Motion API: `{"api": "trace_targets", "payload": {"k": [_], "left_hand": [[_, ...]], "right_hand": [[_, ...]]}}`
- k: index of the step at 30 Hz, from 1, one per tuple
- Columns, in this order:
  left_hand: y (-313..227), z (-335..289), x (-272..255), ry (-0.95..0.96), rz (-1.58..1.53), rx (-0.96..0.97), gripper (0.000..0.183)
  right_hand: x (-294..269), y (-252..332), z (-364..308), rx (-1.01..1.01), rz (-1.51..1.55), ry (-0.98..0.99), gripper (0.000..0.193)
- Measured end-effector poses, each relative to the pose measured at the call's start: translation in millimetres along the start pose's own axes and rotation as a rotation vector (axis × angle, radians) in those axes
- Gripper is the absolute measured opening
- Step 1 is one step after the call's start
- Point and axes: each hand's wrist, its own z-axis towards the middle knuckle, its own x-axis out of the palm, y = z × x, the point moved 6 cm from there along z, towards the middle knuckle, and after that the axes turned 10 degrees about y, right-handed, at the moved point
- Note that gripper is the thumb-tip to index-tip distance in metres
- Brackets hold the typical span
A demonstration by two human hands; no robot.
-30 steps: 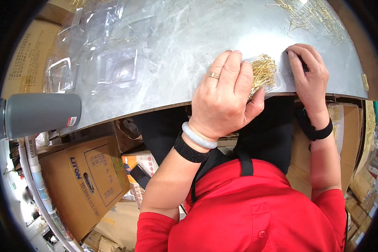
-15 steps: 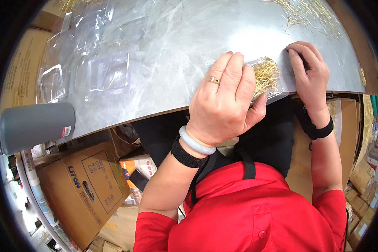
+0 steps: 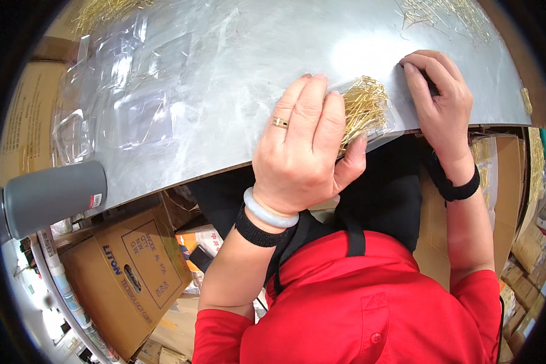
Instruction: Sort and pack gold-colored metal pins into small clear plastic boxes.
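My left hand (image 3: pixel 300 136) is closed around the side of a clear plastic box (image 3: pixel 395 123) at the table's front edge. A thick bundle of thin gold wire hooks (image 3: pixel 365 104) fills the box, their ends sticking up in a tangle. The box's left side is hidden behind my fingers. To the right of the box, my right hand (image 3: pixel 441 91) is held low over the grey table (image 3: pixel 242 97). Its thumb and fingertips are pressed together in a pinch; whatever is between them, if anything, is hidden.
Several clear plastic boxes (image 3: pixel 142 115) stand at the table's left. A grey bottle (image 3: pixel 54 197) lies by the left front edge. Loose gold wires are spread at the far right (image 3: pixel 452 15) and heaped at the far left (image 3: pixel 106 12). Cardboard boxes (image 3: pixel 124 273) stand below the table.
My left hand and the box of gold wire hooks have shifted slightly left. The right hand has moved a little left and farther from me, still pinched. The whole view has tilted slightly.
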Motion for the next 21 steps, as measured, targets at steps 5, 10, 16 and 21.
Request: {"api": "trace_targets", "payload": {"k": [5,10,16,21], "left_hand": [[-0.6,0.0,0.5,0.004,-0.008,0.004,0.040],[-1.4,0.1,2.1,-0.005,0.032,0.054,0.046],[-2.6,-0.3,0.4,-0.012,0.040,0.060,0.046],[-0.2,-1.1,1.1,-0.006,0.015,0.025,0.040]], "right_hand": [[0.6,-1.6,-1.3,-0.015,-0.010,-0.006,0.009],[0.1,-3.0,-3.2,0.007,-0.024,0.007,0.009],[0.8,-3.0,-3.2,-0.024,-0.026,-0.012,0.009],[2.7,-4.5,-3.6,-0.043,-0.028,-0.034,0.010]]}}
